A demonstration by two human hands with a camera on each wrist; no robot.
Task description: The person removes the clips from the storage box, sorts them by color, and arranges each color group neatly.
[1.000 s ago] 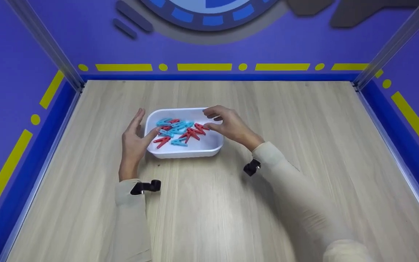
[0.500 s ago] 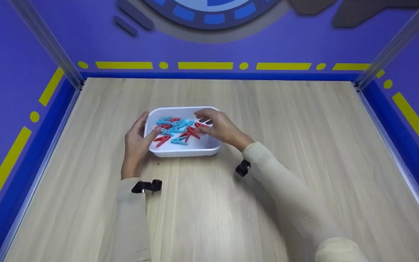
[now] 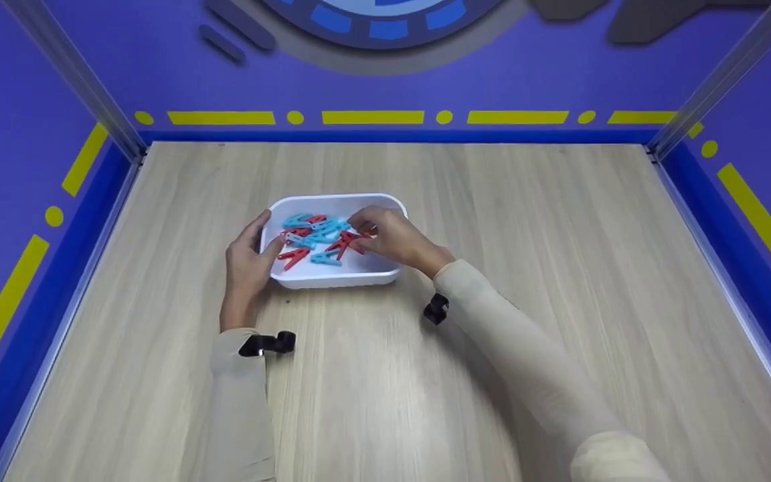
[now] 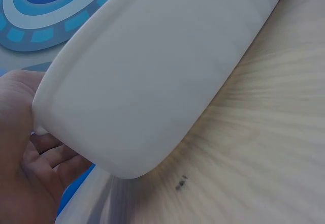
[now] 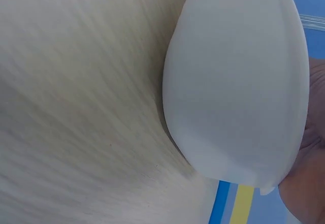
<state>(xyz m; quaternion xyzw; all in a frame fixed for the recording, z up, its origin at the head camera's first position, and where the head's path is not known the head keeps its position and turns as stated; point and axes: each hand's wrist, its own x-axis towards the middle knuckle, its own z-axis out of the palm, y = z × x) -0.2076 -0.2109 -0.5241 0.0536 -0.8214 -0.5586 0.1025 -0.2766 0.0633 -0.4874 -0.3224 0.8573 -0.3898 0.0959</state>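
Observation:
A white plastic tub (image 3: 332, 281) stands on the wooden table, with several red and light-blue clothespins (image 3: 324, 231) in a loose pile inside. My left hand (image 3: 246, 268) grips the tub's left rim, thumb over the inside and fingers along the outer wall. In the left wrist view the fingers (image 4: 63, 160) bend behind the tub's corner. My right hand (image 3: 395, 237) reaches over the right rim into the tub. Its bent fingers and thumb are spread around red clothespins (image 3: 345, 244) at the right of the pile. The right wrist view hides its fingertips behind the tub wall.
The pale wooden tabletop (image 3: 372, 375) extends around the tub. Blue-purple panels (image 3: 385, 87) with yellow dashes border it at the back and both sides. Metal posts (image 3: 713, 80) rise at the rear corners.
My right hand has moved left and down, deeper over the red clothespins. My left hand has closed from beside the tub onto its left rim. The clothespins look nearly unmoved.

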